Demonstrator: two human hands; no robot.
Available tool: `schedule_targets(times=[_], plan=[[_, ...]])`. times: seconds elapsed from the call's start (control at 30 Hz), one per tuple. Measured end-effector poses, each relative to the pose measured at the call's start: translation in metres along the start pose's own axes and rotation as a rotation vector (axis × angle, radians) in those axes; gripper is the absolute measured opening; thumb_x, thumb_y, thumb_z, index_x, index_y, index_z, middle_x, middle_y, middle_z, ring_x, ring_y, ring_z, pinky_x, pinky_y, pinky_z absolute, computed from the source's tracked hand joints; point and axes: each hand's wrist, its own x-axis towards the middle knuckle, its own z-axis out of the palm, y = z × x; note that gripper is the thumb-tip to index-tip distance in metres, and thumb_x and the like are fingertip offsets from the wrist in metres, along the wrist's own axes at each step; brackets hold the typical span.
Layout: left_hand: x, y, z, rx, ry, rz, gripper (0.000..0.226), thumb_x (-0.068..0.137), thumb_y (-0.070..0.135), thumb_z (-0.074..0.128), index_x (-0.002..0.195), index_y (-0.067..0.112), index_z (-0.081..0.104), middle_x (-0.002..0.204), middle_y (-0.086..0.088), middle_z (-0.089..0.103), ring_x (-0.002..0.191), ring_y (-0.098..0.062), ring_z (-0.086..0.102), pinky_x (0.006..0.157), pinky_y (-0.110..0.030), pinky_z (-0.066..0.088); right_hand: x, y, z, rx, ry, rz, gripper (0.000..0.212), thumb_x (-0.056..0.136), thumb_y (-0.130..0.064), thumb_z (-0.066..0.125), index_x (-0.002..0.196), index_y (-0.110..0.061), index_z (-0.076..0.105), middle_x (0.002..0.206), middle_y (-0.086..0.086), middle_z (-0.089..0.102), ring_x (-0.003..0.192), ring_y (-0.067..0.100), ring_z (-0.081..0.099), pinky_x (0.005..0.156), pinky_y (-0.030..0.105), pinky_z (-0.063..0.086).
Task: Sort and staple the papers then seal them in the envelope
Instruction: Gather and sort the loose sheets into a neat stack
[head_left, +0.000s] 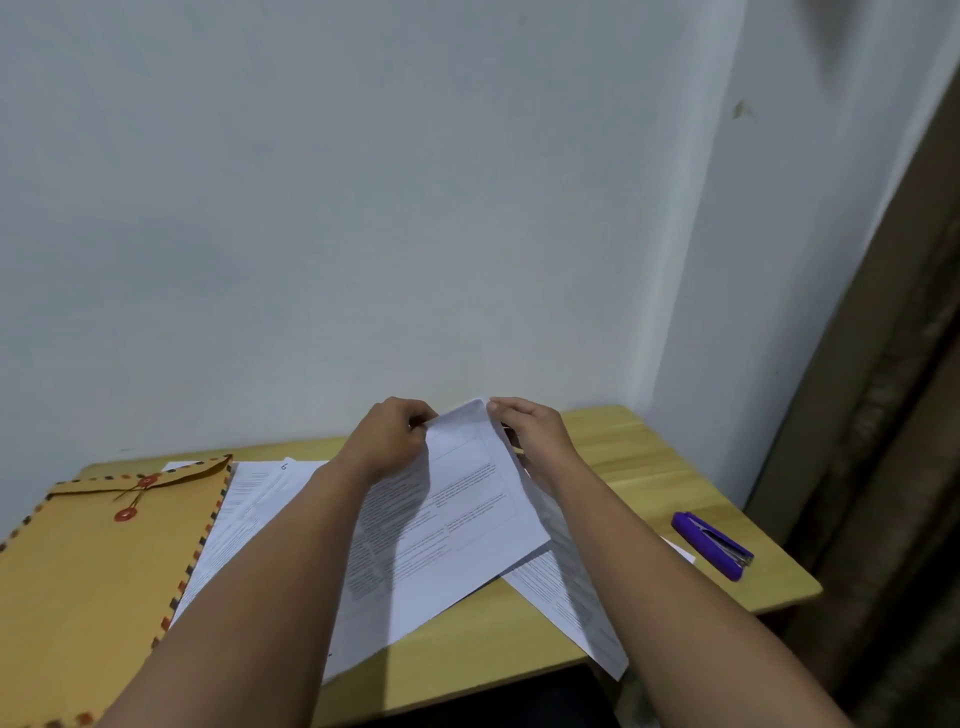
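Wall (363, 208): plain, pale blue-white, matt, filling most of the view; faint smudges, one small dark mark at upper right. Second wall (769, 260) meets it at a corner on the right. Dark brown curtain or door edge (893, 415) runs down the far right; which, cannot tell. Table (649, 447): light wood, set against the wall, front edge over dark shadow. Light soft, even, dim.
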Motion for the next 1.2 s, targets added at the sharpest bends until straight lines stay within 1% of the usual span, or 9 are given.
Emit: schedule_targets(times=[0.27,0.37,0.47,0.63,0.7,0.8,0.93,1.1,1.2], plan=[[-0.001,0.005,-0.001,0.022,0.017,-0.027,0.034,0.089,0.004,0.046,0.095,0.020,0.076,0.093,0.005,0.074,0.092,-0.017,0.066,0.081,-0.036,0.055,-0.009,0.000,0.004,0.018,-0.030,-0.024,0.018,0.091,-0.024,0.082,0.105,-0.014,0.083,0.101,0.001,0.082,0.085,0.012,0.071,0.078,0.030,0.055],[-0.001,0.004,-0.001,0.016,0.012,-0.037,0.032,0.089,0.006,0.048,0.094,0.021,0.076,0.092,0.005,0.073,0.091,-0.018,0.066,0.081,-0.037,0.056,-0.010,0.005,0.007,0.021,-0.040,-0.066,0.024,0.085,-0.015,0.087,0.106,-0.006,0.082,0.105,0.012,0.081,0.090,0.019,0.073,0.085,0.034,0.057],[-0.003,0.002,-0.001,0.023,0.019,-0.052,0.020,0.086,0.013,0.055,0.086,0.023,0.073,0.089,0.006,0.072,0.086,-0.017,0.066,0.078,-0.038,0.056,-0.010,0.008,0.008,0.029,-0.036,-0.087,0.019,0.086,-0.008,0.084,0.104,-0.004,0.081,0.100,0.013,0.081,0.086,0.020,0.074,0.086,0.037,0.061],[-0.006,-0.008,0.002,0.027,0.076,0.021,0.005,0.087,0.023,0.065,0.087,0.020,0.068,0.117,0.013,0.058,0.106,-0.012,0.056,0.087,-0.033,0.046,-0.010,0.009,0.010,0.068,-0.039,-0.051,0.023,0.084,-0.003,0.085,0.106,0.000,0.080,0.103,0.017,0.080,0.085,0.023,0.075,0.089,0.041,0.063],[-0.007,-0.007,0.000,0.009,0.048,0.016,0.006,0.086,0.023,0.063,0.084,0.021,0.068,0.103,0.011,0.068,0.096,-0.016,0.062,0.079,-0.035,0.049,-0.011,0.009,0.010,0.072,-0.038,-0.047,0.019,0.085,-0.002,0.083,0.103,-0.002,0.080,0.099,0.015,0.081,0.081,0.022,0.075,0.086,0.039,0.063],[-0.007,-0.007,-0.001,-0.011,0.010,0.009,0.010,0.087,0.020,0.062,0.078,0.021,0.068,0.080,0.004,0.070,0.078,-0.018,0.064,0.068,-0.033,0.049,-0.011,0.010,0.010,0.072,-0.022,-0.048,0.017,0.084,-0.002,0.084,0.101,-0.006,0.081,0.100,0.014,0.081,0.085,0.024,0.075,0.093,0.045,0.062],[-0.006,-0.009,-0.001,-0.019,0.012,0.014,0.010,0.089,0.022,0.062,0.081,0.024,0.068,0.086,0.007,0.071,0.081,-0.016,0.065,0.070,-0.033,0.051,-0.011,0.011,0.012,0.069,0.015,-0.051,0.020,0.084,-0.002,0.084,0.103,-0.006,0.081,0.102,0.014,0.081,0.090,0.025,0.076,0.098,0.048,0.061],[-0.006,-0.010,0.001,-0.038,0.031,0.006,0.010,0.092,0.021,0.060,0.084,0.023,0.066,0.089,0.006,0.070,0.080,-0.015,0.062,0.067,-0.029,0.045,-0.013,0.013,0.017,0.091,0.056,-0.051,0.022,0.082,-0.002,0.085,0.104,-0.004,0.081,0.103,0.017,0.081,0.091,0.027,0.076,0.096,0.047,0.062],[-0.006,-0.011,0.000,-0.039,0.029,-0.006,0.009,0.093,0.020,0.060,0.085,0.022,0.065,0.090,0.006,0.070,0.080,-0.015,0.063,0.066,-0.029,0.044,-0.016,0.011,0.019,0.109,0.053,-0.042,0.019,0.083,-0.001,0.084,0.101,-0.005,0.080,0.099,0.016,0.081,0.084,0.024,0.076,0.086,0.039,0.065]])
